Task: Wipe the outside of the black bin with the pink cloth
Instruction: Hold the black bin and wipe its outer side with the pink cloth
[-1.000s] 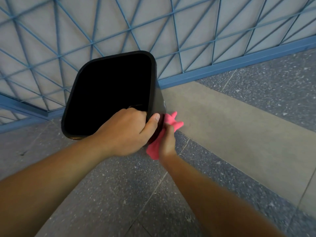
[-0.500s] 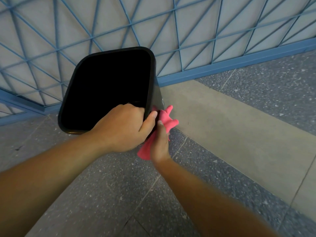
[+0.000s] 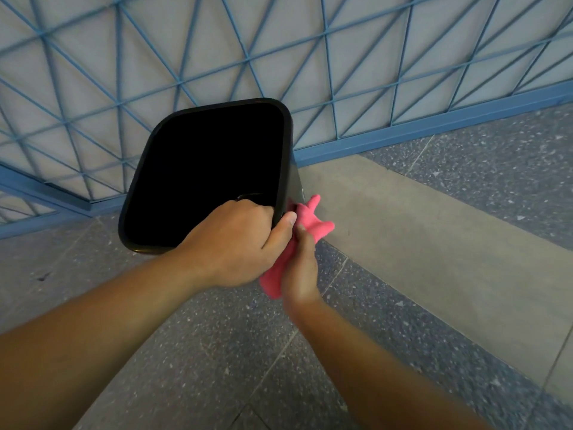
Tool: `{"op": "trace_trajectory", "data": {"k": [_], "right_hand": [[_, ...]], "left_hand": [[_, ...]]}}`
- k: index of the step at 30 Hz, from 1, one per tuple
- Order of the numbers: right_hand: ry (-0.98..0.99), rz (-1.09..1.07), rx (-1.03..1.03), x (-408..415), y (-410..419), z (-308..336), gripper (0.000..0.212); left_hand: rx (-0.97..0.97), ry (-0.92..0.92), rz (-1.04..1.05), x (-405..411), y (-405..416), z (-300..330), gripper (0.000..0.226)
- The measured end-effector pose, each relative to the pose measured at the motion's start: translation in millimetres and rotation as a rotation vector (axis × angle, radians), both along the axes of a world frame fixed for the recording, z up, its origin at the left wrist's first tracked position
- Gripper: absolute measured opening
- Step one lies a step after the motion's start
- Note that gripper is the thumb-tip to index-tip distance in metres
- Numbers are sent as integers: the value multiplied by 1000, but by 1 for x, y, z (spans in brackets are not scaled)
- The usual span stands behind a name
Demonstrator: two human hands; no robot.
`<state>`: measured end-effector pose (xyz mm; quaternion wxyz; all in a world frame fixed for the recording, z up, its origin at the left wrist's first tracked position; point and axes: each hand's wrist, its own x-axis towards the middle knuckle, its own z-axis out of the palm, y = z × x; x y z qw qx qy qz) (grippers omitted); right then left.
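Note:
The black bin point(image 3: 145, 169) stands tilted in the middle of the view, its dark opening facing me. My left hand point(image 3: 235, 243) grips its near right rim, fingers inside and thumb outside. My right hand point(image 3: 300, 268) holds the pink cloth point(image 3: 313, 225) pressed against the bin's right outer wall, just below the rim. Part of the cloth hangs below my left hand, and its crumpled end sticks out to the right. The bin's lower body and base are hidden behind the opening.
A blue metal lattice fence point(image 3: 341, 72) on a blue base rail point(image 3: 403, 135) runs behind the bin. The floor is speckled grey tile point(image 3: 217, 352) with a plain beige band point(image 3: 418, 231) running diagonally on the right.
My right hand with the cloth slid up the bin's right side toward the rim, then held close beside my left thumb. The left hand kept its grip on the rim.

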<state>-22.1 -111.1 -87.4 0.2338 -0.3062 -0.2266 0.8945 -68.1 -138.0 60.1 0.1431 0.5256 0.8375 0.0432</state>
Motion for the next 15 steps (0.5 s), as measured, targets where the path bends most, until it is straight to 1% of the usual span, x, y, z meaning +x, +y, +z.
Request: {"op": "trace_trajectory", "data": {"k": [2, 3, 4, 5, 6, 7, 9, 10, 12, 13, 15], "right_hand": [[-33, -22, 46, 6, -4, 1, 95], [-19, -24, 45, 6, -1, -2, 92], [20, -36, -3, 5, 5, -4, 85], [18, -47, -90, 3, 10, 0, 77], [-3, -42, -113, -1, 11, 1, 73], [7, -49, -121, -3, 10, 8, 76], [24, -65, -46, 7, 5, 20, 83], [25, -46, -27, 12, 2, 20, 78], [76, -18, 12, 20, -9, 19, 62], [82, -12, 14, 23, -12, 16, 62], [16, -13, 7, 19, -8, 12, 80]], "left_hand": [[2, -3, -4, -1, 1, 1, 51], [1, -6, -2, 0, 1, 2, 51], [-2, -5, 1, 0, 1, 3, 52], [-3, -6, 5, 1, 1, 3, 52], [-4, -11, 9, 1, 1, 3, 52], [-3, -16, 12, 1, 1, 3, 52], [4, -35, 17, 1, -1, 3, 52], [14, -36, 12, 1, -1, 2, 52], [20, -21, -4, 0, 0, 1, 51], [19, -19, -6, -1, 1, 1, 50], [18, -27, 2, 0, 1, 2, 49]]}}
